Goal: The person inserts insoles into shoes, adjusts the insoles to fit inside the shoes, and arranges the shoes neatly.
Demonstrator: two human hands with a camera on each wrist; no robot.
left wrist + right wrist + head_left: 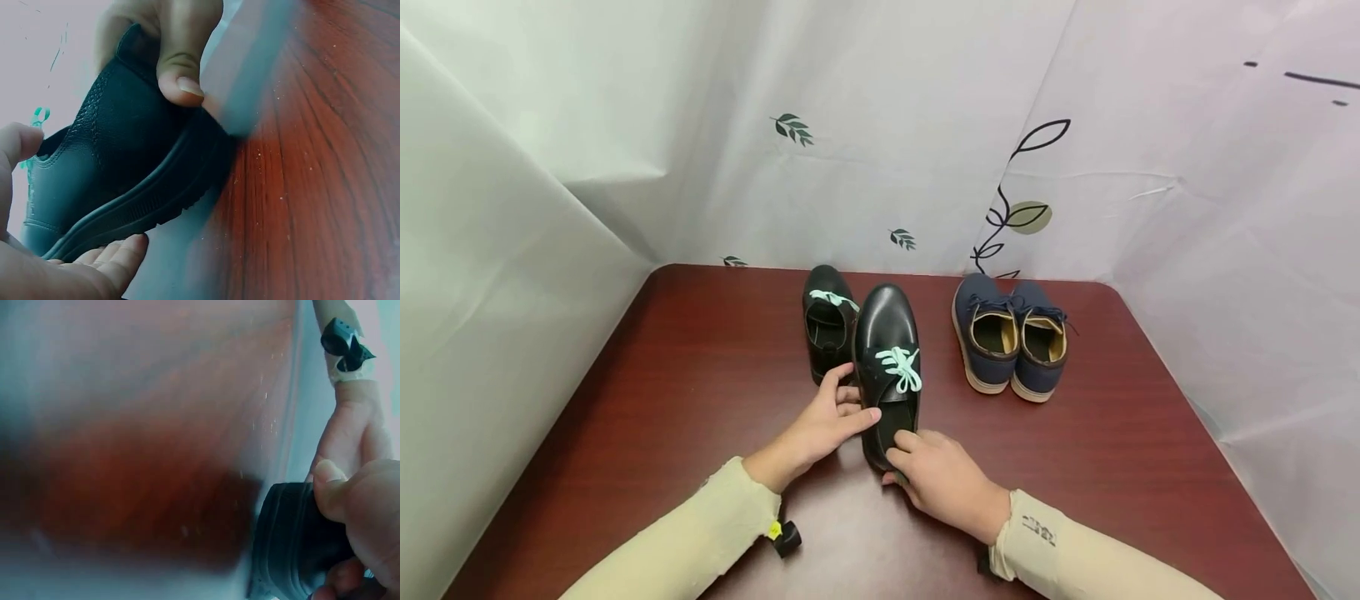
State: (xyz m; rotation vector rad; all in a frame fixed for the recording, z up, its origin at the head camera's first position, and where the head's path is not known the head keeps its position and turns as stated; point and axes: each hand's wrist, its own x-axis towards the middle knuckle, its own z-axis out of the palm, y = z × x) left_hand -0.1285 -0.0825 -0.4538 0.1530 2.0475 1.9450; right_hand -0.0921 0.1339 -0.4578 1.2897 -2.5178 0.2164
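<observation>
A black leather shoe (pixel 886 321) with mint-green laces points away from me, its sole off the table in the left wrist view. At its heel, my right hand (pixel 942 479) pinches the back collar, fingers inside and thumb (pixel 181 81) outside. Along the shoe's left side, my left hand (pixel 820 425) holds it, thumb at the opening's edge and fingers (pixel 128 256) beneath the sole. The matching black shoe (pixel 820 358), also with mint-green laces, stands just behind and to the left, partly hidden by the held one.
A pair of navy lace-up shoes (pixel 988 367) with pale soles stands at the back right of the dark red wooden table (pixel 715 350). White patterned sheeting (pixel 865 167) rises behind the table and along both sides.
</observation>
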